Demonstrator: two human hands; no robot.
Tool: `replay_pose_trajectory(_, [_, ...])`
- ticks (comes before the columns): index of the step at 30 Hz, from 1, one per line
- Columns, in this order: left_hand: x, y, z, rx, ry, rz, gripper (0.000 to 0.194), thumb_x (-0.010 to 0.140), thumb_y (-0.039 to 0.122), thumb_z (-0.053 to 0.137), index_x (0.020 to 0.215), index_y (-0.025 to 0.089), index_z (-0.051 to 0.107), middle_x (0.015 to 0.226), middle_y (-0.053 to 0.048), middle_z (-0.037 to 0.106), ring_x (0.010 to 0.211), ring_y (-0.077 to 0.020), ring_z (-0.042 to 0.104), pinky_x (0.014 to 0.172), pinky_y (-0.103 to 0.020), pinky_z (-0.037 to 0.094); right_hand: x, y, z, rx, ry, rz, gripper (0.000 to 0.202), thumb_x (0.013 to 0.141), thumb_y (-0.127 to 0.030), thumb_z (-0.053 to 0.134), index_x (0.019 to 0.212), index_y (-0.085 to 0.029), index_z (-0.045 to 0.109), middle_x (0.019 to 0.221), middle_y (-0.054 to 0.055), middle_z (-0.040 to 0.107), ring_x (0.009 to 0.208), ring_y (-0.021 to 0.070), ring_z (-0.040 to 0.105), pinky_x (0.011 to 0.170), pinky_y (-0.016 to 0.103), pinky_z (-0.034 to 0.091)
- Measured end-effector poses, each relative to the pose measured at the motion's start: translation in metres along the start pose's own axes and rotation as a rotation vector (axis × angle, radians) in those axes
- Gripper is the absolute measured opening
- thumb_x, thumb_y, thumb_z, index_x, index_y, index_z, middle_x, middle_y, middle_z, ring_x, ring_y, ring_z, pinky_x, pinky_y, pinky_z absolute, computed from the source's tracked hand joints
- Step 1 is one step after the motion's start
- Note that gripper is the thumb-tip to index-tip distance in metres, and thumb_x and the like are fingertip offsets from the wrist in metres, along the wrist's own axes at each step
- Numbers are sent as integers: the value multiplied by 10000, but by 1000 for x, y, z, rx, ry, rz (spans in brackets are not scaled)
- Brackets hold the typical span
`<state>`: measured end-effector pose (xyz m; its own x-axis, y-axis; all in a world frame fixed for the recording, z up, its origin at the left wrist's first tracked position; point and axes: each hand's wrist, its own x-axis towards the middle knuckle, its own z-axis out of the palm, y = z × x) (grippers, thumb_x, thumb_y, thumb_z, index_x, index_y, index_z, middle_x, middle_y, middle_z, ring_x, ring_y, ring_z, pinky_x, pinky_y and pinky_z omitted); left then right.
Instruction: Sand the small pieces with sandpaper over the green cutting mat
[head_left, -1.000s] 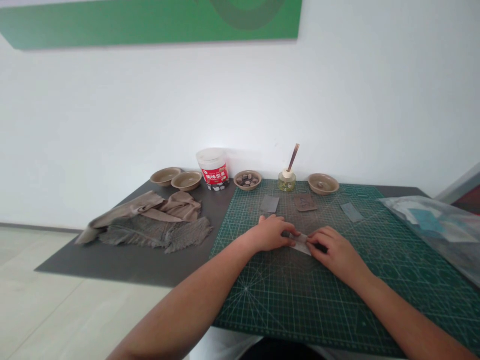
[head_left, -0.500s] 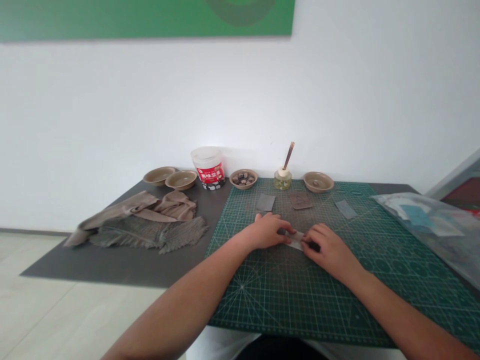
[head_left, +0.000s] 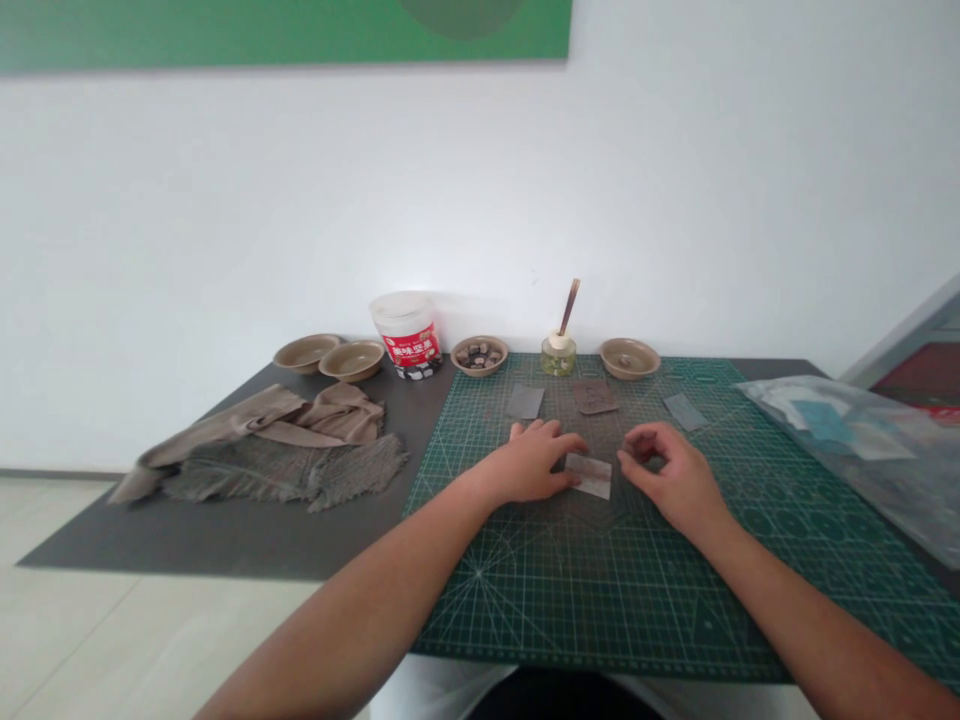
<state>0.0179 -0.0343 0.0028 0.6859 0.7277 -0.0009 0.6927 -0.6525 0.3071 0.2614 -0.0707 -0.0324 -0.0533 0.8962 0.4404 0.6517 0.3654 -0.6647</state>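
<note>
Thumb and forefinger of my left hand hold the left edge of a small pale rectangular sheet, which looks like sandpaper. A brown smear runs across its middle. To the right of the sheet, apart from it, my right hand is closed in a pinch. A small brown piece shows at its fingertips, mostly hidden. Both hands are over a green cutting mat. Beyond them lie a grey sheet, a brown engraved square and another grey sheet.
Along the wall stand a bowl of brown chunks, a reed diffuser, another bowl, a white tub and two bowls at left. Crumpled cloths lie left; a clear plastic bag lies right.
My right hand has lifted off the sheet and moved right and slightly up, uncovering the brown smear. My left hand stays at the sheet's left edge. The view has shifted slightly.
</note>
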Motion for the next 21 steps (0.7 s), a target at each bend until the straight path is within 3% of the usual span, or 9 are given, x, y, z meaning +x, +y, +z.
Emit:
replay_pose_trajectory(4, [-1, 1, 3, 10, 34, 3, 396, 864, 458, 636, 1209, 273, 576, 1187, -98, 540, 1183, -325, 489, 942, -466, 381, 3, 14, -3, 56, 29, 76, 245, 805, -309, 687, 1018, -216, 611, 847, 26, 658, 739, 198, 634, 701, 344, 524])
replay_pose_trajectory(9, [2, 3, 3, -19, 21, -24, 306, 839, 421, 653, 1068, 229, 586, 1155, -94, 553, 1157, -312, 502, 930, -443, 390, 2, 8, -5, -35, -6, -43, 161, 808, -266, 647, 961, -222, 622, 880, 36, 645, 785, 201, 614, 733, 346, 510])
replay_pose_trajectory(14, [5, -3, -2, -248, 22, 23, 146, 811, 239, 611, 941, 210, 551, 914, -11, 620, 865, -188, 590, 798, -321, 426, 2, 5, -4, -76, -59, -61, 173, 794, -202, 633, 965, -228, 615, 887, 28, 630, 805, 198, 609, 739, 333, 494])
replay_pose_trajectory(16, [5, -16, -8, -370, 173, -3, 183, 798, 224, 611, 954, 208, 517, 892, 5, 609, 812, -160, 582, 717, -271, 430, 1, 7, -3, -78, -97, -41, 221, 784, -187, 637, 1000, -228, 615, 902, 26, 633, 808, 194, 613, 740, 330, 497])
replay_pose_trajectory(19, [4, -46, -18, -443, 541, -115, 299, 801, 198, 590, 1078, 215, 477, 955, 5, 619, 852, -152, 595, 741, -258, 440, 0, 8, -2, -76, -157, -35, 270, 790, -163, 615, 1051, -229, 621, 939, 27, 641, 830, 190, 621, 763, 331, 504])
replay_pose_trajectory(21, [4, -64, -22, -396, 696, -221, 347, 808, 200, 586, 1137, 223, 478, 945, 5, 632, 868, -161, 605, 748, -261, 440, -1, 7, -3, -75, -158, -51, 268, 799, -147, 592, 1050, -233, 628, 942, 28, 645, 835, 190, 622, 775, 333, 504])
